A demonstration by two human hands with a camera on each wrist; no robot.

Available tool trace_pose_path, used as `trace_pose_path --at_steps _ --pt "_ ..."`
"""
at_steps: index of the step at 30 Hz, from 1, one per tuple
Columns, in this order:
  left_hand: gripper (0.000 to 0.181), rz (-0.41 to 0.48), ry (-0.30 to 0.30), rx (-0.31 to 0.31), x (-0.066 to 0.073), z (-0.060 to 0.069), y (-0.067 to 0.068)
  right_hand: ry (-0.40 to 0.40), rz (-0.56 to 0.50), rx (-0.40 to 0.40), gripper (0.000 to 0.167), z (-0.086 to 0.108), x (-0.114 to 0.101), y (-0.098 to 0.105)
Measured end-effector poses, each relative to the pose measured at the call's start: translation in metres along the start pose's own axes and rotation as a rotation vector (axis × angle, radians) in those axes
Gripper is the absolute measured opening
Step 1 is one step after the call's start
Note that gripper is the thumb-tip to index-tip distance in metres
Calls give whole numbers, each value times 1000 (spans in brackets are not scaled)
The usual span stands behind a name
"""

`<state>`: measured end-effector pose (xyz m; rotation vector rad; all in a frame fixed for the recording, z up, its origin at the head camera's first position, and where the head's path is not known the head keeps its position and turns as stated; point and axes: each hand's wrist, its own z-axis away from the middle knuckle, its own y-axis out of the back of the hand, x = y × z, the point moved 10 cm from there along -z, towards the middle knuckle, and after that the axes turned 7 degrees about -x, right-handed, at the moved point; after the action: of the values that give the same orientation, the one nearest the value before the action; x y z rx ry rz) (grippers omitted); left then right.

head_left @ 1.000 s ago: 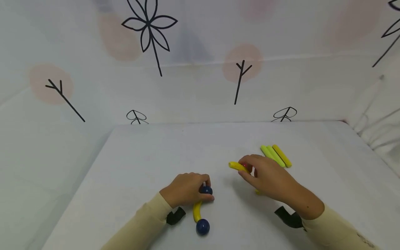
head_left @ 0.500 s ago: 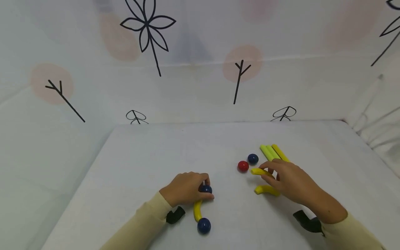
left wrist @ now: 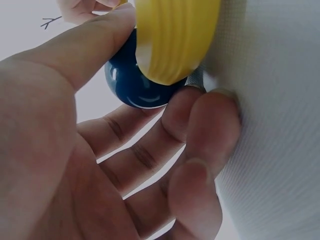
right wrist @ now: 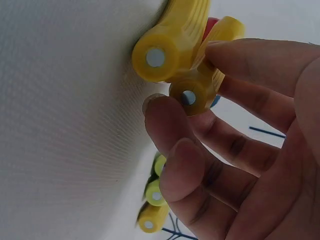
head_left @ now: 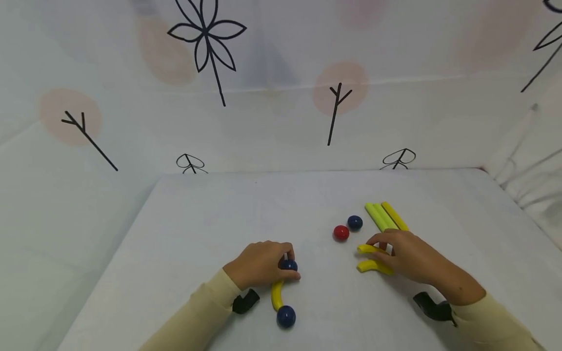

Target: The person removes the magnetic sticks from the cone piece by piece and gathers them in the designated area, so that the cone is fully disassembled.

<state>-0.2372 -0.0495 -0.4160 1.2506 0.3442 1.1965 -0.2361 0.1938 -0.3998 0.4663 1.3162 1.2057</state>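
My left hand (head_left: 261, 267) holds a glossy dark blue ball (head_left: 289, 265) between thumb and fingers. A curved yellow magnetic stick (head_left: 277, 295) runs from that ball to a second dark blue ball (head_left: 286, 316) nearer me. In the left wrist view, the stick's ribbed yellow side (left wrist: 175, 37) hides part of the held ball (left wrist: 140, 87). On the right, my right hand (head_left: 410, 256) pinches another curved yellow magnetic stick (head_left: 367, 249), close beside a similar curved stick (head_left: 371, 266) on the table. Silvery round ends show on the pinched stick (right wrist: 192, 95) and its neighbour (right wrist: 160, 47).
A red ball (head_left: 341, 233) and a dark blue ball (head_left: 355, 223) lie beyond the right hand. Behind it, two straight lime sticks (head_left: 379, 216) and a straight yellow stick (head_left: 394, 216) lie side by side. A patterned white cloth (head_left: 272, 126) rises behind the white table (head_left: 219, 209).
My right hand has carried the curved yellow stick rightward and down, beside the other curved one. The red ball and the far blue ball have come into clear view. My left hand stays put.
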Motion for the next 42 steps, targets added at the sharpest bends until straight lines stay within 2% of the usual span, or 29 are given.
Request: trace_pose_path --at_steps 7,20,30,34,38,42 --pt "38 7 3 -4 -1 -1 -1 32 -38 -45 24 -4 4 -5" --pt "40 16 17 -11 -3 -2 0 5 -55 -123 23 -6 9 -9" --pt "40 15 15 -10 -2 -1 0 37 -57 -128 21 -4 5 -8" --pt "40 15 7 -6 -1 -2 -1 -28 -27 -99 22 -4 9 -3" --pt "40 15 -14 14 1 -4 -3 -86 -2 -4 23 -2 6 9" --pt "45 15 -31 11 2 -4 -3 -27 -27 71 20 2 -20 16"
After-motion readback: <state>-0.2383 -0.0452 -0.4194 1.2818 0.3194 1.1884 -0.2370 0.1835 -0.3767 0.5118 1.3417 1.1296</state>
